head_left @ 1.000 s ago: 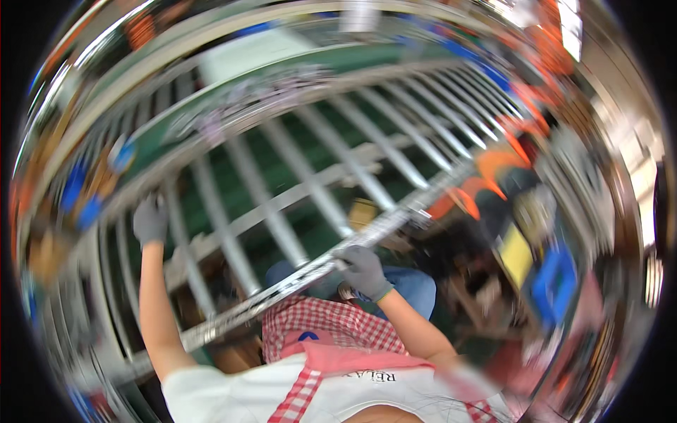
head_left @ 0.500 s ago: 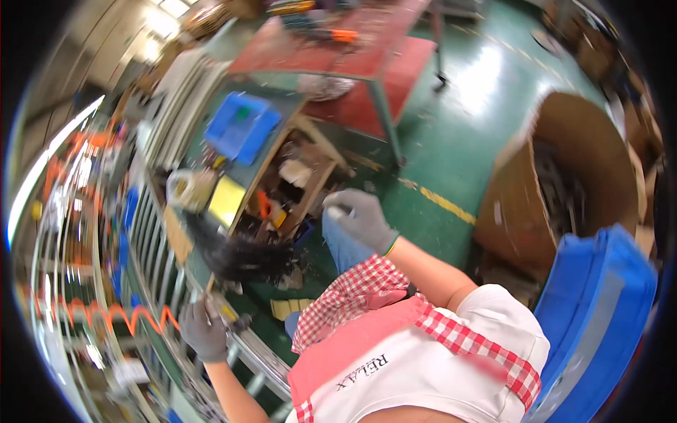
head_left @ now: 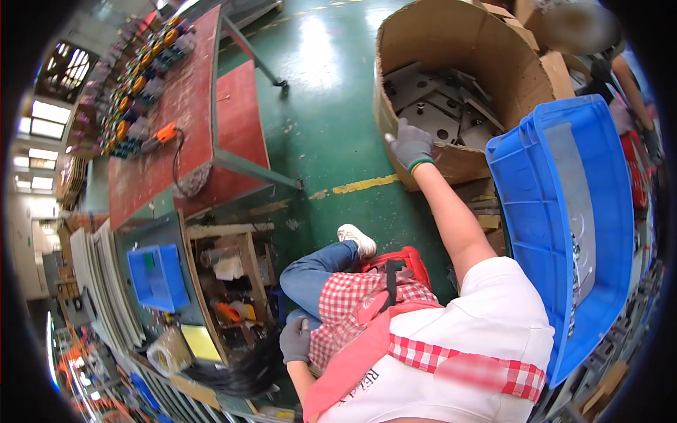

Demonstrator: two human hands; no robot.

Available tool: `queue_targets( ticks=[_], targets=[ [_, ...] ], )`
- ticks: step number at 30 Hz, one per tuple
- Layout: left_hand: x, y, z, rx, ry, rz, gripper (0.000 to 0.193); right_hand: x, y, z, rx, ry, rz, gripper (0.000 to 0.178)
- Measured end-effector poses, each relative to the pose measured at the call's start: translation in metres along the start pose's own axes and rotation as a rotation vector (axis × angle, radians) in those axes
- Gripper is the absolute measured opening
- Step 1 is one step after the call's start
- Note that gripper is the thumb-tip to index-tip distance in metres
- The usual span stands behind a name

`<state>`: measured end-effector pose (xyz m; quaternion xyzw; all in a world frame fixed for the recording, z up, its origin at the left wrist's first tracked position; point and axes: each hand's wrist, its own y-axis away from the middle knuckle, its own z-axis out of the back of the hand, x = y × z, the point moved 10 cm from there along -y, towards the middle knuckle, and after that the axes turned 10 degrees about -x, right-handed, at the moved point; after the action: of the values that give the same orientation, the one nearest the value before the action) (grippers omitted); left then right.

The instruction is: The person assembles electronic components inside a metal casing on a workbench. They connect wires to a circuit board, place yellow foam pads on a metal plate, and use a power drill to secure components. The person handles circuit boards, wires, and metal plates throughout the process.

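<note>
Right hand point(head_left: 411, 146), gloved in grey knit, right of centre — fingers part-bent, grip unclear — near the curved cardboard box point(head_left: 458, 39), upper right, flat round-holed plates point(head_left: 436, 116) inside. Left hand point(head_left: 295, 341), likewise gloved, lower centre, loosely curled beside blue denim jeans point(head_left: 302, 279); cannot tell if holding.

I count two gloved hands, one left hand point(head_left: 295, 340), one right hand point(head_left: 412, 146)! One big open cardboard box point(head_left: 486, 42), its metal plates point(head_left: 441, 113) overlapping beyond my count. One large blue tub point(head_left: 606, 197), one white shoe point(head_left: 357, 240), one yellow sheet point(head_left: 199, 343)!
</note>
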<state>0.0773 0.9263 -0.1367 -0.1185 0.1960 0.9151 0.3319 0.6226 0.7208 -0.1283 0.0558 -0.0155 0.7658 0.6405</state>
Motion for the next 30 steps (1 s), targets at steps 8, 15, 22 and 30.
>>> queue_targets(
  ticks=[8, 15, 22, 30],
  targets=[
    [0.002, -0.098, -0.041, 0.202, 0.091, -0.182, 0.023, 0.003, -0.010, 0.003, -0.138, 0.045, -0.130, 0.037],
    [-0.041, -0.222, -0.074, 0.376, 0.031, -0.148, 0.026, -0.029, -0.060, -0.041, 0.182, -0.201, -0.135, 0.046],
    [-0.175, -0.267, -0.101, 0.616, 0.443, 0.166, 0.026, -0.033, -0.230, -0.108, 0.915, -0.602, -0.048, 0.057],
    [-0.180, -0.289, -0.134, 0.789, 0.370, 0.673, 0.024, -0.248, -0.466, -0.170, 0.072, 0.325, -0.463, 0.038]
  ],
)
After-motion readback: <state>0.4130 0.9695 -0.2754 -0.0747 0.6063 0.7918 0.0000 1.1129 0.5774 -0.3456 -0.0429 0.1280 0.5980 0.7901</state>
